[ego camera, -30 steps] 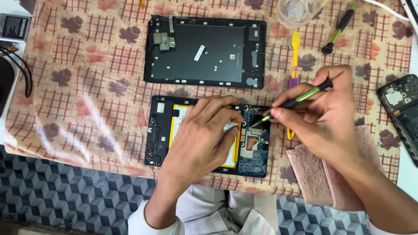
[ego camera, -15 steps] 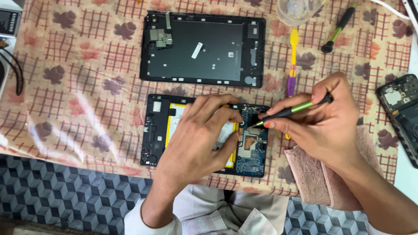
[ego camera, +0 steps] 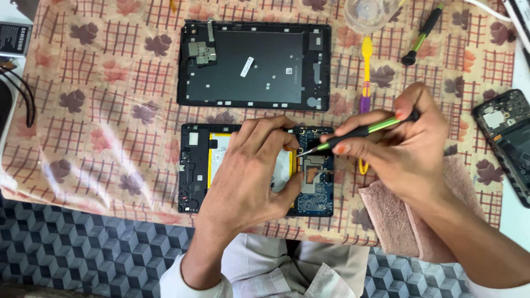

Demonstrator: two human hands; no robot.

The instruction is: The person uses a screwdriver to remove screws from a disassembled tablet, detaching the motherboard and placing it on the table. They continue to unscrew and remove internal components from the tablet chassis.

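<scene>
An opened tablet body [ego camera: 194,171] lies near the table's front edge, showing a yellow-edged battery and a blue circuit board [ego camera: 317,190]. My left hand [ego camera: 251,168] rests flat on it, covering most of the battery, with fingers spread toward the board. My right hand [ego camera: 403,143] grips a black and green screwdriver [ego camera: 359,132], whose tip touches the top of the circuit board beside my left fingertips. The tablet's black back cover [ego camera: 254,63] lies inside-up farther back.
A yellow and purple pry tool [ego camera: 366,72] and a second black and green screwdriver [ego camera: 422,36] lie at the back right. A clear cup [ego camera: 367,14] stands at the top. An opened phone [ego camera: 508,138] sits at right, a pink cloth [ego camera: 397,221] under my right wrist.
The view has shifted slightly. My right hand has moved the screwdriver tip a little up and left on the circuit board. My left hand stays on the tablet.
</scene>
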